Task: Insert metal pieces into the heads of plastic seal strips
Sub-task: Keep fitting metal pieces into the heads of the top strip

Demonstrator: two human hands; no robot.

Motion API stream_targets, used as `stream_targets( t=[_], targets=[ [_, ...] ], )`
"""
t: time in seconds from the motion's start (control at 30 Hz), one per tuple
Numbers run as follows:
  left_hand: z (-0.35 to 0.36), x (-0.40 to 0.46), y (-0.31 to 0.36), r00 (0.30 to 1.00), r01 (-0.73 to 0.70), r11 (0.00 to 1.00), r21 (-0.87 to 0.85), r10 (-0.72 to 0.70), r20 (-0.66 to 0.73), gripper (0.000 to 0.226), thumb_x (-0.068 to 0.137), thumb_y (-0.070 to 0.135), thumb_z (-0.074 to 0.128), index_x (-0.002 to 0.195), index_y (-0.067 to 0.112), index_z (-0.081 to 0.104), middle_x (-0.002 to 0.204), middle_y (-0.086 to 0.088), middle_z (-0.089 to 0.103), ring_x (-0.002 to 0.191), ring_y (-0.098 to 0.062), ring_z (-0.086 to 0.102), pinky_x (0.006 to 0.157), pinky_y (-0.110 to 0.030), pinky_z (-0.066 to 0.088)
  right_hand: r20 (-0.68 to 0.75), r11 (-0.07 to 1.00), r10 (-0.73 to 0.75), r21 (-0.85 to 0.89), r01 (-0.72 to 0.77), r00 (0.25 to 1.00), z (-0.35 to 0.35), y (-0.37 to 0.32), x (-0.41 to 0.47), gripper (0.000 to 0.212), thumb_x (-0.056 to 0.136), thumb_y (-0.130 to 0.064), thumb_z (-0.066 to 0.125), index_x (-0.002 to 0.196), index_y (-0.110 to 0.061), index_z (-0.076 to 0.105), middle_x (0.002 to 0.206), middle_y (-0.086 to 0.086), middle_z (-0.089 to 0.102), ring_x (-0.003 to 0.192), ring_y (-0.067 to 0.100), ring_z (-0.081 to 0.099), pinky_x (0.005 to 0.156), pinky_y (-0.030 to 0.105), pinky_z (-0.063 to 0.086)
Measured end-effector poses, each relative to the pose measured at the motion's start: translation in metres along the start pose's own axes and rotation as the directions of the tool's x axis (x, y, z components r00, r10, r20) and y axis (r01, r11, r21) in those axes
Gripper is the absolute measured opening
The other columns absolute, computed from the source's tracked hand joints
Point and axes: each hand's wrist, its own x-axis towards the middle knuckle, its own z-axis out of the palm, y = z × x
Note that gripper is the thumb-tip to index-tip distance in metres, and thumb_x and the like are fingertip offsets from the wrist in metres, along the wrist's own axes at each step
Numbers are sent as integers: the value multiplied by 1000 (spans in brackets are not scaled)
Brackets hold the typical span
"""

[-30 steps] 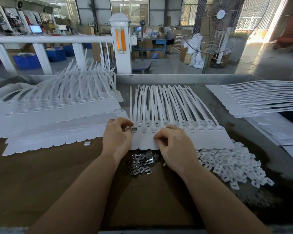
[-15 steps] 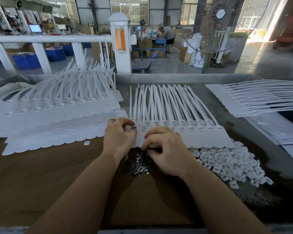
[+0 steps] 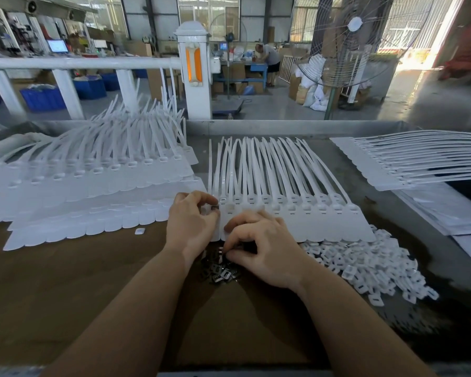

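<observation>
A row of white plastic seal strips (image 3: 297,213) lies side by side in the middle of the table, heads toward me. My left hand (image 3: 191,221) pinches a small metal piece (image 3: 214,207) at the head of the leftmost strip. My right hand (image 3: 264,248) reaches down into a small pile of dark metal pieces (image 3: 220,273) just in front of the strips, thumb and fingers closing on one. Its palm hides part of the pile.
Stacks of more white strips lie at the left (image 3: 87,186) and at the right (image 3: 408,161). A heap of small white plastic caps (image 3: 370,268) sits right of my right hand. One loose cap (image 3: 139,231) lies on the brown tabletop. A white railing and fan stand beyond.
My right hand has come back from the strip heads toward me and down onto the pile of metal pieces. My left hand has stayed at the leftmost strip head.
</observation>
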Motion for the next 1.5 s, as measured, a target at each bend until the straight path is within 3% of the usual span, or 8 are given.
stream_targets(
  t=[0.2, 0.33, 0.5, 0.6, 0.7, 1.0, 1.3, 1.5],
  targets=[
    [1, 0, 0, 999, -38, 999, -3, 38, -15, 13, 86, 14, 63, 90, 26, 63, 96, 4, 42, 73, 0, 45, 64, -5, 34, -139, 973, 76, 227, -43, 987, 0, 1, 2, 6, 88, -20, 59, 88, -20, 65, 92, -10, 61, 92, 6, 53, 87, 21, 40],
    [2, -3, 2, 996, -79, 997, 26, 80, -36, 12, 86, 13, 63, 86, 26, 62, 99, 5, 43, 81, -6, 46, 70, -7, 33, -322, 921, 211, 383, -77, 923, -3, 3, 2, 7, 90, -12, 57, 89, -13, 63, 79, -7, 62, 76, 5, 57, 72, 16, 47],
    [2, -9, 6, 971, -233, 971, 54, 236, -48, 19, 83, 12, 66, 82, 30, 59, 88, 13, 47, 87, -6, 44, 85, -22, 35, -395, 913, 262, 397, -93, 880, -2, 7, 3, 11, 86, -3, 60, 89, -11, 66, 79, -1, 66, 73, 9, 61, 71, 22, 52],
    [1, -12, 10, 936, -352, 935, 38, 352, 1, 20, 82, 12, 68, 81, 31, 61, 78, 20, 51, 77, 1, 46, 78, -15, 34, -406, 909, 290, 401, -116, 867, -2, 7, 4, 15, 84, 2, 61, 91, -11, 67, 82, -3, 66, 79, 5, 62, 74, 11, 49],
    [1, -15, 13, 913, -400, 916, -14, 400, 80, 16, 82, 12, 68, 84, 28, 66, 74, 20, 57, 75, -2, 52, 72, -13, 37, -425, 926, 271, 360, -113, 864, -3, 8, 4, 12, 82, 1, 63, 88, -8, 68, 81, -1, 67, 79, 9, 63, 76, 16, 51],
    [-3, -17, 18, 934, -207, 915, -347, 291, 208, 13, 77, 7, 73, 80, 19, 70, 76, 1, 71, 75, -12, 66, 76, -29, 51, -453, 944, 225, 321, -77, 863, 0, 7, 3, 14, 80, 3, 64, 83, -10, 67, 77, 0, 68, 74, 11, 65, 73, 32, 55],
    [-2, -14, 16, 941, -164, 905, -392, 263, 214, 17, 81, 5, 68, 77, 21, 69, 73, 4, 71, 74, -9, 67, 75, -22, 52, -498, 967, 193, 244, -77, 845, 2, 7, 3, 11, 82, -1, 64, 87, -10, 69, 81, 1, 69, 78, 14, 65, 75, 36, 54],
    [1, -9, 12, 986, -107, 903, -417, 150, 71, 9, 84, 7, 66, 80, 15, 68, 74, 4, 71, 76, -4, 65, 73, -8, 46, -502, 978, 208, 115, -174, 839, 5, 10, 2, 12, 83, -3, 59, 89, -10, 67, 85, 1, 69, 82, 20, 63, 78, 39, 51]
  ],
)
